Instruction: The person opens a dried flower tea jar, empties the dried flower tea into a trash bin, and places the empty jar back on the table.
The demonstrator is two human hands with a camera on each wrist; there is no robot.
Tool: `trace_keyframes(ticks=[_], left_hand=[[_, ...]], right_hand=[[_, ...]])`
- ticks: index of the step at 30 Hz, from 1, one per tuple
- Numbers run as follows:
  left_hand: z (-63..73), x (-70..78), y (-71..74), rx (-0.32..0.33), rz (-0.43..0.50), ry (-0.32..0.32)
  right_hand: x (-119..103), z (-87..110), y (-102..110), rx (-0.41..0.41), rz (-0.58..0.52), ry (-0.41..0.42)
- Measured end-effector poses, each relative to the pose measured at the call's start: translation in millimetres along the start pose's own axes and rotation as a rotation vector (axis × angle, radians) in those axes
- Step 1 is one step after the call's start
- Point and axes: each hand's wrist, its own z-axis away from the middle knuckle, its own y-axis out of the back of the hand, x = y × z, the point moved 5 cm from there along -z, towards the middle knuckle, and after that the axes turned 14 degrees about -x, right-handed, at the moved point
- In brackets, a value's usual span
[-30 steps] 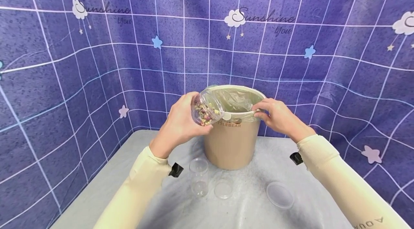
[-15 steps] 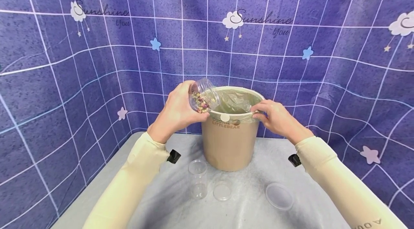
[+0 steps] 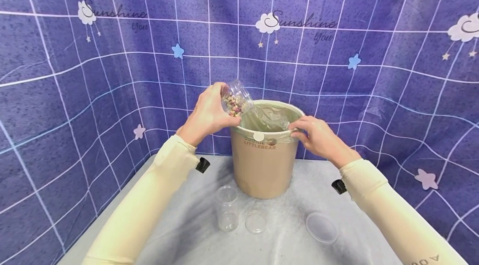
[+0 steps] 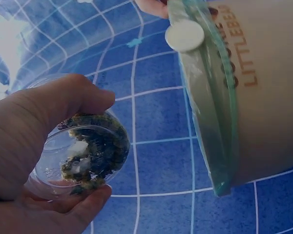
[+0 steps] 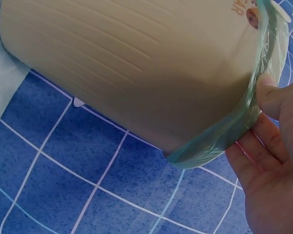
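My left hand grips a clear plastic jar round its body, tilted with its mouth toward the bin. Dried flower buds in yellow and dark red lie inside the jar; the left wrist view shows the buds dark against the clear wall. Below and right of the jar's mouth stands a beige trash bin, lined with a thin greenish bag. My right hand pinches the bin's rim and the bag's edge on the right side, thumb outside, as the right wrist view also shows.
On the grey table in front of the bin stands an empty clear jar. A small round clear lid lies beside it, and a larger lid lies farther right. A blue patterned curtain hangs close behind the bin.
My left hand has raised the tilted jar higher, above the bin's left rim. The buds are still in it. My right hand keeps its hold on the rim.
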Motion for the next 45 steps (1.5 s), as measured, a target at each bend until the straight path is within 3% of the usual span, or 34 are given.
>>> trace_keyframes(ticks=[13, 17, 27, 36, 45], left_hand=[[-39.0, -8.8, -3.7, -0.041, -0.057, 0.034], [-49.3, -12.4, -7.6, -0.059, -0.087, 0.016], [-63.0, -17.8, -15.0, -0.114, -0.149, -0.040], [-78.1, -22.4, -21.1, -0.160, -0.176, -0.085], [-85.1, -27.1, -27.5, -0.218, -0.230, -0.102]], right_hand=[[-0.2, 1.4, 1.0, 0.007, 0.010, -0.014], [-0.1, 1.3, 0.6, 0.007, 0.006, -0.014], [-0.1, 0.5, -1.1, 0.010, 0.002, -0.011], [0.9, 1.4, -0.4, -0.032, 0.007, -0.055], [-0.2, 0.6, -0.7, -0.006, 0.015, -0.012]])
